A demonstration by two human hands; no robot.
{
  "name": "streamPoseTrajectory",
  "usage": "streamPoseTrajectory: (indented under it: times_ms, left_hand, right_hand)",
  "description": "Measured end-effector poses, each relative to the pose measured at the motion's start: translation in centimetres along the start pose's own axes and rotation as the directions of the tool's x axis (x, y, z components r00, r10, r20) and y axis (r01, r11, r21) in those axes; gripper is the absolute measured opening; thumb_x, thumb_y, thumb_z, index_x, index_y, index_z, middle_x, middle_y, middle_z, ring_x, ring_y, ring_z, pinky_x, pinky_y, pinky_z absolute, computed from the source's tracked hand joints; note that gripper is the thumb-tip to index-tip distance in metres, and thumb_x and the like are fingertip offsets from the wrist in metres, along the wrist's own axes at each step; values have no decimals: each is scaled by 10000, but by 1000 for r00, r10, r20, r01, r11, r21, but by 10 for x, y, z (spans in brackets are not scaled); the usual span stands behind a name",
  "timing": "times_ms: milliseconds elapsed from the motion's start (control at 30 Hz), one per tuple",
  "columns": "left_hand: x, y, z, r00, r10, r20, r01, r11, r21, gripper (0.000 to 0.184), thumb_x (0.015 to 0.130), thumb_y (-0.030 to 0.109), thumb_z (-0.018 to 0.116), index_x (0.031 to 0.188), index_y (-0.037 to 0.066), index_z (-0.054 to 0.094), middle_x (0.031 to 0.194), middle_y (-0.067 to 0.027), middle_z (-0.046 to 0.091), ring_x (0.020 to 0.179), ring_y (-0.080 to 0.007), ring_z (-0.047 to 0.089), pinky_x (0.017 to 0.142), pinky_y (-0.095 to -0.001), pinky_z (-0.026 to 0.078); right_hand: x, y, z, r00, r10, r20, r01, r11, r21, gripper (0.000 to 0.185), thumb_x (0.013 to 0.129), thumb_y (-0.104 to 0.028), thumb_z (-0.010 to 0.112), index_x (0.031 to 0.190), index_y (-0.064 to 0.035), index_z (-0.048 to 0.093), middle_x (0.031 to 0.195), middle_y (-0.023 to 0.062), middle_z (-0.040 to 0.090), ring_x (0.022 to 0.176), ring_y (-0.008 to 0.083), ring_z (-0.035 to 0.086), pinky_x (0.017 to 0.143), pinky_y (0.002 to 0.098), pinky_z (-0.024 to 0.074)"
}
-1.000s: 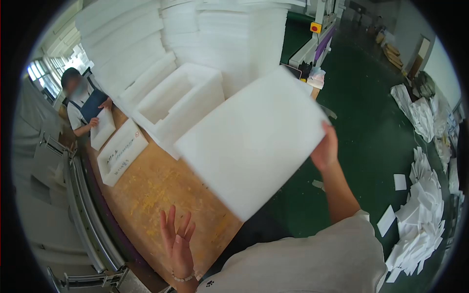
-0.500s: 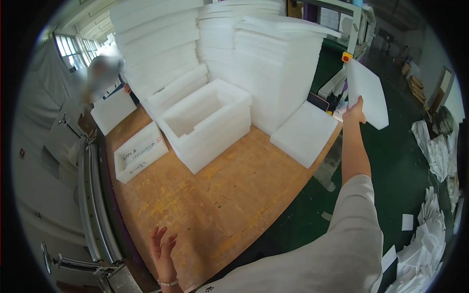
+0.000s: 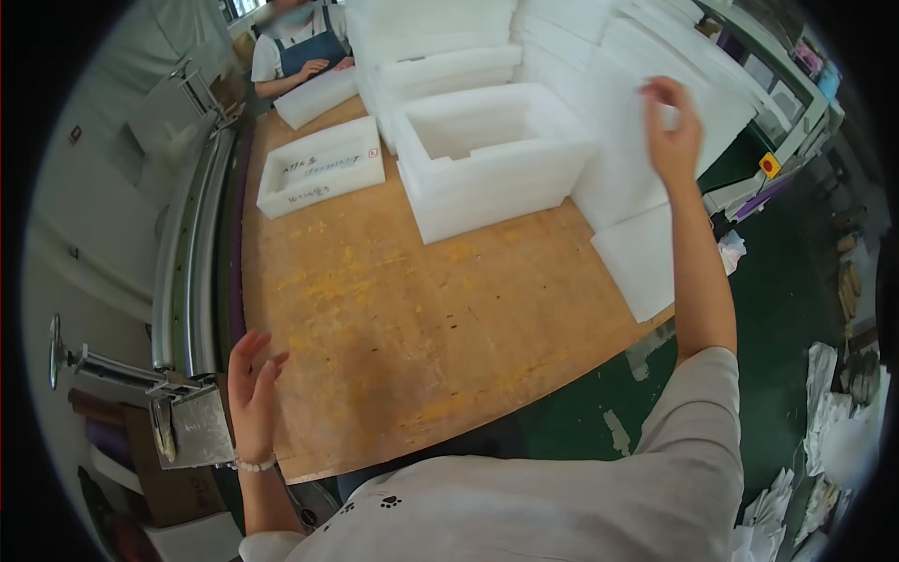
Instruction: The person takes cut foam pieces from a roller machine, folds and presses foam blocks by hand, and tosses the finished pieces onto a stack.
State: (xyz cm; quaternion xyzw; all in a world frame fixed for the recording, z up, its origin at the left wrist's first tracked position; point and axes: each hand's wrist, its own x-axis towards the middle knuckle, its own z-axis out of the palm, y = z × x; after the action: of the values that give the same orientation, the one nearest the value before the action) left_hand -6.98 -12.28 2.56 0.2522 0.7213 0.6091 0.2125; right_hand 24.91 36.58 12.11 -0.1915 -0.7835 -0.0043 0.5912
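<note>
My left hand (image 3: pixel 251 382) hovers over the near left edge of the wooden table (image 3: pixel 412 347), its fingers loosely apart with nothing in them. Raised in front of tall stacks of white foam sheets (image 3: pixel 623 103), my right hand (image 3: pixel 674 131) has slightly curled, parted fingers and looks bare. Below that hand, a low pile of white foam sheets (image 3: pixel 637 258) lies at the table's right edge, partly hidden by my forearm. An open white foam box (image 3: pixel 496 192) stands at the table's middle back. Left of it lies a shallow foam tray (image 3: pixel 323 187) with handwriting.
Across the table a person (image 3: pixel 314 56) has their hands on a white foam block (image 3: pixel 316 96). Metal rollers (image 3: pixel 201 272) run along the left side. A red and yellow button (image 3: pixel 769 166) sits on a machine at right. White scraps (image 3: pixel 773 515) lie on the green floor.
My right hand has let go of the white foam sheet and moved in over the table. My view has turned to the right and down. The left hand stays raised and open.
</note>
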Motion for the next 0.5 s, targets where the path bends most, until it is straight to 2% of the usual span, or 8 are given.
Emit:
streamPoseTrajectory:
  times_ms: [33,67,167,200,233,300,467,500]
  left_hand:
    - [7,12,9,988,117,97,-115,993,-23,478,951,26,515,1422,48,438,1384,-124,514,1081,-234,617,939,-319,461]
    - [11,25,18,954,235,188,-228,972,-56,479,945,8,515,1416,46,442,1387,-123,513,1085,-230,614,939,-320,465]
    - [8,70,29,922,290,255,-306,952,27,512,887,-1,576,1386,45,478,1405,-148,501,1131,-265,595,967,-347,461]
    - [8,82,26,803,467,370,-557,809,188,536,845,-3,603,1368,45,499,1417,-153,491,1178,-288,566,987,-368,453]
    - [7,92,19,651,570,501,-752,576,321,561,803,-5,631,1351,45,520,1429,-158,481,1225,-312,538,1006,-389,444]
    - [3,107,5,613,605,508,-778,348,523,650,714,25,726,1338,93,556,1497,-158,413,1324,-346,460,1043,-432,426]
    - [39,141,-37,503,803,320,-622,79,779,802,601,82,837,1352,237,603,1602,-138,274,1402,-358,396,1099,-444,411]
    - [44,149,-54,488,825,286,-551,36,834,704,648,82,820,1307,240,631,1594,-118,296,1363,-344,446,1059,-415,446]
  right_hand:
    - [0,-29,23,901,52,430,-28,998,-63,370,934,-132,613,1301,-97,574,1077,58,682,975,192,621,984,339,464]
    - [-13,-30,57,802,-112,587,130,991,11,496,914,-237,650,1384,-143,521,1108,26,677,1066,232,597,1158,456,306]
    - [-30,-28,109,603,-19,797,88,995,-43,535,850,-296,702,1342,-153,547,1118,2,679,1105,252,580,1192,579,131]
    - [-24,-44,119,530,-4,848,85,995,-48,529,829,-304,719,1313,-153,569,1115,-4,681,1106,256,579,1196,615,91]
    - [-15,-59,122,506,-19,862,124,991,-51,446,815,-263,715,1225,-134,595,1082,11,685,1037,267,588,1133,557,195]
    - [17,-122,113,464,-53,884,210,976,-51,280,788,-181,709,1048,-95,647,1018,40,693,901,289,606,1009,439,403]
    - [45,-308,112,587,-499,637,498,843,201,321,759,-112,694,1076,-100,646,987,40,686,794,282,602,736,344,475]
    - [51,-330,119,580,-514,632,501,837,220,321,759,-112,694,1076,-100,646,987,40,686,794,282,602,736,344,475]
